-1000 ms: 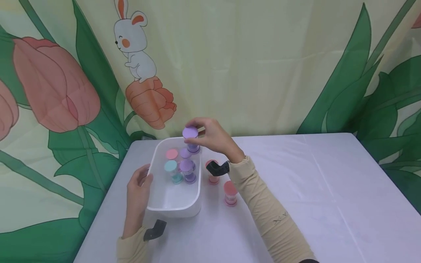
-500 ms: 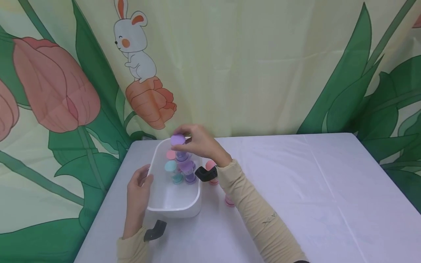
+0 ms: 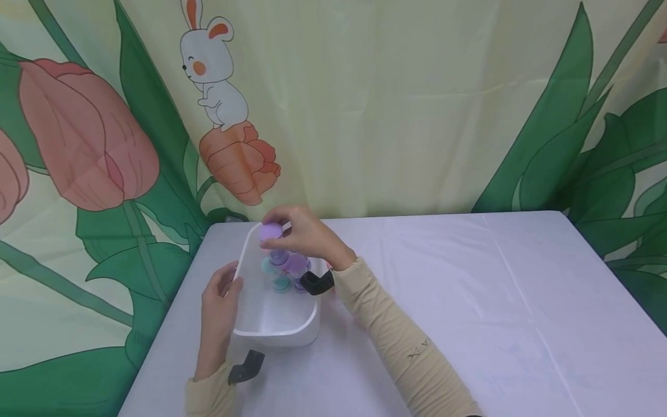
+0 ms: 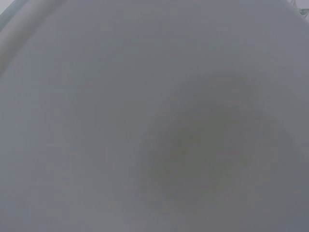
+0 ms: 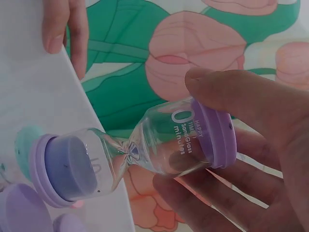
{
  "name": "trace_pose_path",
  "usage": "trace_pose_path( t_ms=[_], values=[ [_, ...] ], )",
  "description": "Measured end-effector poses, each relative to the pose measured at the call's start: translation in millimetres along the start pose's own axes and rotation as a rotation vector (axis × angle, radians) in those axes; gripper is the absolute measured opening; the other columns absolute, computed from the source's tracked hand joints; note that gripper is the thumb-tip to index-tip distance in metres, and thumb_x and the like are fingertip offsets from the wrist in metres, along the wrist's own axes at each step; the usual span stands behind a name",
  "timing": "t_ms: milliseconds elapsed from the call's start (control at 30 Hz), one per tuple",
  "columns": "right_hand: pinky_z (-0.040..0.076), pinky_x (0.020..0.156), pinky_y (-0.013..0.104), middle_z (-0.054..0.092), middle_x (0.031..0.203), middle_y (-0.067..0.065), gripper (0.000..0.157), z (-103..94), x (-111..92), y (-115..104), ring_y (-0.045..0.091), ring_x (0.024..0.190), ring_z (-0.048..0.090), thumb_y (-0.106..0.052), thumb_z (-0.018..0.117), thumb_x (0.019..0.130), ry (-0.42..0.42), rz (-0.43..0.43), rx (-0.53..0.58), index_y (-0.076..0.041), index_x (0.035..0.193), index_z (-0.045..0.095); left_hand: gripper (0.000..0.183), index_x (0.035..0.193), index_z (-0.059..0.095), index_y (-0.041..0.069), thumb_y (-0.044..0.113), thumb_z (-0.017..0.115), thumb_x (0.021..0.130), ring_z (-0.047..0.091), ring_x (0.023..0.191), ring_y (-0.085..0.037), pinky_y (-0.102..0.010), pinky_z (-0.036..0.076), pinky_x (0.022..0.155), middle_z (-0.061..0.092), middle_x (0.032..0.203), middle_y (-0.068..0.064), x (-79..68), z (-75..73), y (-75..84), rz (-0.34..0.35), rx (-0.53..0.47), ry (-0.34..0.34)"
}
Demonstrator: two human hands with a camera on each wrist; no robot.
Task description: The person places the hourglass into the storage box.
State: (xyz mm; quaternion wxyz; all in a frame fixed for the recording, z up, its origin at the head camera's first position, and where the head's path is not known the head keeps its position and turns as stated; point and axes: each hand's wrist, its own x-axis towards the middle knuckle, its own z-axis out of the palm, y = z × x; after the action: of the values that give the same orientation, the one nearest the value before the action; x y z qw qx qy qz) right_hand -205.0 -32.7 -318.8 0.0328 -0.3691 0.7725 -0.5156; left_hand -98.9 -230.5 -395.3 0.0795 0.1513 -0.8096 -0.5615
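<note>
A purple-capped hourglass (image 3: 271, 232) with purple sand is held upright by its top cap between the thumb and fingers of my right hand (image 3: 308, 236), over the far end of a white plastic bin (image 3: 276, 315). In the right wrist view the hourglass (image 5: 166, 135) shows its sand in the bottom bulb and printed white lettering. My left hand (image 3: 221, 304) grips the bin's left rim. Inside the bin stand a teal hourglass (image 3: 281, 282) and another purple hourglass (image 3: 299, 264), partly covered by the held one. The left wrist view shows only a blurred pale surface.
The bin stands on a white-covered table (image 3: 443, 301), toward its left side. Behind the table hangs a printed curtain (image 3: 396, 116) with a rabbit and tulips. My right forearm blocks the area just right of the bin, where a sliver of pink shows.
My right hand has carried the purple hourglass left and lower, from the bin's right rim to above its far-left part. My arm now covers the pink hourglasses on the table. The left hand stays put.
</note>
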Motion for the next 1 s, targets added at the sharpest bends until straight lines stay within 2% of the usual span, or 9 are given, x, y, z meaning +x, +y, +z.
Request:
trace_pose_path(
  t_ms=[200,400,833,1000],
  values=[
    [0.057,0.077,0.017,0.069,0.107,0.005,0.034,6.6,1.5,-1.1,0.014,0.095,0.065,-0.015,0.082,0.081,-0.036,0.009,-0.066,-0.004,0.111,0.068,0.043,0.145,0.047,0.017,0.029,0.049,0.104,0.05,0.134,-0.032,-0.053,0.049,0.103,0.049,0.148,-0.01,-0.1,0.1,0.7,-0.007,0.005,-0.001],
    [0.057,0.081,0.02,0.07,0.109,0.005,0.036,14.2,4.1,-0.3,0.01,0.092,0.065,-0.019,0.081,0.083,-0.085,0.007,-0.122,-0.005,0.114,0.068,0.043,0.145,0.047,0.016,0.027,0.049,0.104,0.049,0.135,-0.033,-0.054,0.047,0.105,0.049,0.147,-0.011,0.2,-0.3,0.0,0.002,0.008,0.004],
    [0.053,0.08,0.014,0.069,0.107,0.003,0.034,19.7,2.6,-7.4,0.01,0.093,0.062,-0.019,0.08,0.083,-0.136,-0.024,-0.139,-0.006,0.113,0.069,0.043,0.144,0.047,0.015,0.028,0.049,0.104,0.049,0.135,-0.033,-0.054,0.045,0.107,0.049,0.147,-0.012,1.2,0.0,-0.6,0.006,0.001,0.002],
    [0.054,0.081,0.016,0.069,0.105,0.002,0.033,21.0,2.1,-8.7,0.01,0.092,0.062,-0.019,0.08,0.083,-0.146,-0.039,-0.139,-0.006,0.111,0.07,0.043,0.145,0.047,0.015,0.028,0.049,0.104,0.048,0.135,-0.033,-0.054,0.045,0.107,0.048,0.149,-0.012,1.3,-0.2,-0.5,0.001,0.006,0.002]
  ],
)
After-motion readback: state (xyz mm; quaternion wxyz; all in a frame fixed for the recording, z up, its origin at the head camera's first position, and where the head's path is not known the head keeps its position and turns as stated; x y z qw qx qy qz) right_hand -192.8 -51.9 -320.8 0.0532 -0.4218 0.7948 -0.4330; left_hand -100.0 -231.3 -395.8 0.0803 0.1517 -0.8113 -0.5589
